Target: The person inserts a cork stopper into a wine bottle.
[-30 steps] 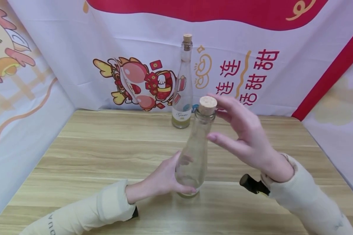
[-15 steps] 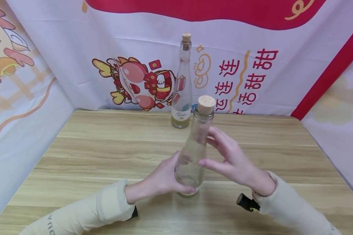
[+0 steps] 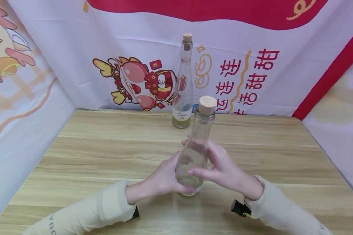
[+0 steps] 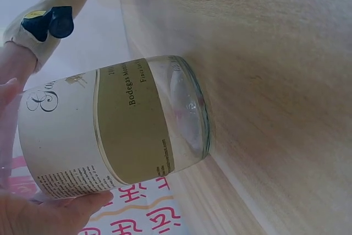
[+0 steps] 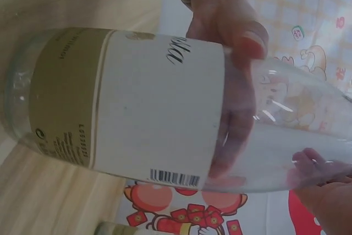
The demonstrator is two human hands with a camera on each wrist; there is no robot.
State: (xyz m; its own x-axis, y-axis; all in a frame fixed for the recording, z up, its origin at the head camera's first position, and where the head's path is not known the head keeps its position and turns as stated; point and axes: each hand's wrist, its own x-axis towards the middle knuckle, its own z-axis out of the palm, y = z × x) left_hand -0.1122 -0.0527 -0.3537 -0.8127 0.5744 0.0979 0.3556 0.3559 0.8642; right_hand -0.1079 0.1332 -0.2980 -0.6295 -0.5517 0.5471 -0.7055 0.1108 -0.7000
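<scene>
A clear glass wine bottle (image 3: 201, 130) with a cork (image 3: 207, 104) in its mouth is upright in front of me. My left hand (image 3: 161, 174) grips its lower body, thumb across the front. Higher up, my right hand (image 3: 223, 168) wraps the body, its thumb in front and fingertips showing past the far side. In the left wrist view, the white and olive label (image 4: 129, 119) faces the camera near the base. I cannot tell whether the base touches the tabletop. Through the glass in the right wrist view, my left fingers (image 5: 236, 119) show behind the bottle.
A second corked glass bottle (image 3: 182, 91) stands at the back of the wooden table (image 3: 106, 147), near the printed cloth backdrop (image 3: 153, 29). Cloth also hangs at the left and right. A dark wrist device (image 3: 239, 209) shows under my right sleeve.
My right hand has come down from beside the cork to the bottle's body and closed round it. My left hand and the bottle have kept their place.
</scene>
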